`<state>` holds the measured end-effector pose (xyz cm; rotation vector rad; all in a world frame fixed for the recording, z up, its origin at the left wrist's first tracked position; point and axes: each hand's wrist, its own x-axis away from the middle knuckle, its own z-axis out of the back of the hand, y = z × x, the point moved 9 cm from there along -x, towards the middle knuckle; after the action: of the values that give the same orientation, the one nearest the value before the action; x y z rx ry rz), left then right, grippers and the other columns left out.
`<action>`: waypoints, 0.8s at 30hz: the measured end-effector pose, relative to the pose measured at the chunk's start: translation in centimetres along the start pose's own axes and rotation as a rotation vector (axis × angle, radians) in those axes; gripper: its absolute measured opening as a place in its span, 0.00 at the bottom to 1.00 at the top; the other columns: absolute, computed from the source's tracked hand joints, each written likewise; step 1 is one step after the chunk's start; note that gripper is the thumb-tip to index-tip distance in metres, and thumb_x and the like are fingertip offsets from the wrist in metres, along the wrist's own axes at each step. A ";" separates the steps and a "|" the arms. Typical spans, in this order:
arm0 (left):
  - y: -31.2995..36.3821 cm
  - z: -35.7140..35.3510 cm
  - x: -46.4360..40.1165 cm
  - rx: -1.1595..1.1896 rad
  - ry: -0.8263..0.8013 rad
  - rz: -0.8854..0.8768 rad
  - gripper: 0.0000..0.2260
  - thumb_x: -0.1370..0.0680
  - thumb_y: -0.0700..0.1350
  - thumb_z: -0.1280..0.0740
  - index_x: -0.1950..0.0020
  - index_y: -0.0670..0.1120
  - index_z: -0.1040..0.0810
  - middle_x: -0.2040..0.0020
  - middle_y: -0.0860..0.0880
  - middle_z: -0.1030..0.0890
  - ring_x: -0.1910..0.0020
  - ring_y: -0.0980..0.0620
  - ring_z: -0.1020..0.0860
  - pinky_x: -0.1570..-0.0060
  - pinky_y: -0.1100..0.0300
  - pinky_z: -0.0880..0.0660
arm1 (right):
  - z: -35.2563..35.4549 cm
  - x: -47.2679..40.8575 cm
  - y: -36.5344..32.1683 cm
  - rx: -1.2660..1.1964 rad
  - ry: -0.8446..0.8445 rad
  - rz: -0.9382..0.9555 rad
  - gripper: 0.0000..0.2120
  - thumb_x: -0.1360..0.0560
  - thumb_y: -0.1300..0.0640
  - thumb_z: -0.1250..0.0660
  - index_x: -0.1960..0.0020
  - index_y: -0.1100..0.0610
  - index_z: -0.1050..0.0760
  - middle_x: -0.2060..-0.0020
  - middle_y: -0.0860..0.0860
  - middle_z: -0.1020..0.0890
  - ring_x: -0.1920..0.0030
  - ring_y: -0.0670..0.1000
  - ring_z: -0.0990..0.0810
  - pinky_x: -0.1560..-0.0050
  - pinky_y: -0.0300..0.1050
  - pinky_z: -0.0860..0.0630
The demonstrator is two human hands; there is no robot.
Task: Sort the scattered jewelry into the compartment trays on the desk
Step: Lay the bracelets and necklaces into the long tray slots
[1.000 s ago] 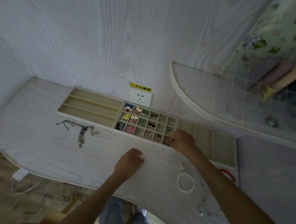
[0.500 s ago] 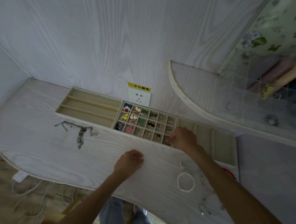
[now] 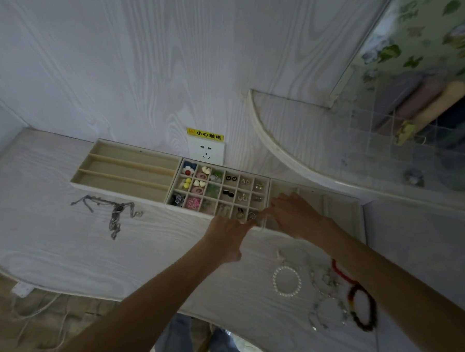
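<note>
Necklaces (image 3: pixel 113 212): a tangle of dark chains at nine o'clock on the surface (image 3: pixel 47 236), just in front of the long-slot tray (image 3: pixel 126 170), whose three slots look bare. We judge these still need sorting.
Grid tray (image 3: pixel 218 192): at twelve o'clock against the wall, small cells mostly filled with earrings and coloured charms.
Left hand (image 3: pixel 227 234): fingers reach to the grid tray's near right corner; we cannot tell whether they pinch anything.
Right hand (image 3: pixel 294 214): lies over the seam between the grid tray and the right tray (image 3: pixel 340 208), fingers pointing toward the same corner cell; whether it holds a piece is hidden from us.
Step, as we judge it: settling a small piece into that corner cell. We should steady the tray rim and lower the piece inside the walls.
Bracelets: a pearl bracelet (image 3: pixel 286 281) and a dark beaded bracelet (image 3: pixel 363 309) wait at four o'clock, near each other, with pale chains between.
</note>
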<state>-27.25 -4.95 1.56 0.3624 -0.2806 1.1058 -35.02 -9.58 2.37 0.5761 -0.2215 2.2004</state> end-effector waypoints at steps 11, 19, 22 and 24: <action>0.4 -0.5 -2.7 -0.182 -0.045 -0.035 0.37 0.27 0.43 0.30 0.24 0.52 0.47 0.31 0.44 0.31 0.35 0.43 0.29 0.40 0.49 0.28 | -0.4 -1.3 0.4 0.101 -0.165 -0.019 0.23 0.21 0.61 0.47 0.31 0.44 0.33 0.37 0.51 0.27 0.36 0.55 0.29 0.39 0.50 0.36; 0.4 -1.3 -3.1 -0.207 -0.020 -0.051 0.36 0.28 0.42 0.30 0.25 0.53 0.44 0.28 0.45 0.34 0.32 0.41 0.32 0.38 0.46 0.29 | -0.2 -1.3 -0.1 0.140 -0.172 -0.005 0.23 0.20 0.59 0.50 0.30 0.40 0.35 0.37 0.50 0.25 0.37 0.54 0.28 0.38 0.50 0.36; 0.2 -1.4 -3.1 -0.209 -0.026 -0.050 0.35 0.28 0.42 0.31 0.26 0.53 0.42 0.29 0.46 0.32 0.32 0.42 0.31 0.39 0.47 0.28 | -0.2 -1.4 -0.1 0.146 -0.172 0.002 0.22 0.20 0.58 0.50 0.30 0.40 0.35 0.37 0.50 0.25 0.37 0.54 0.27 0.39 0.49 0.36; -0.1 -1.5 -3.1 -0.211 -0.032 -0.049 0.33 0.28 0.42 0.32 0.26 0.54 0.41 0.31 0.46 0.30 0.33 0.43 0.31 0.39 0.48 0.28 | -0.2 -1.5 -0.1 0.148 -0.167 0.004 0.23 0.20 0.59 0.50 0.30 0.40 0.36 0.36 0.50 0.26 0.38 0.54 0.27 0.39 0.49 0.36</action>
<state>-28.44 -6.85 -1.02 0.1978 -0.4110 1.0121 -34.20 -10.44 1.49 0.8436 -0.1477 2.1861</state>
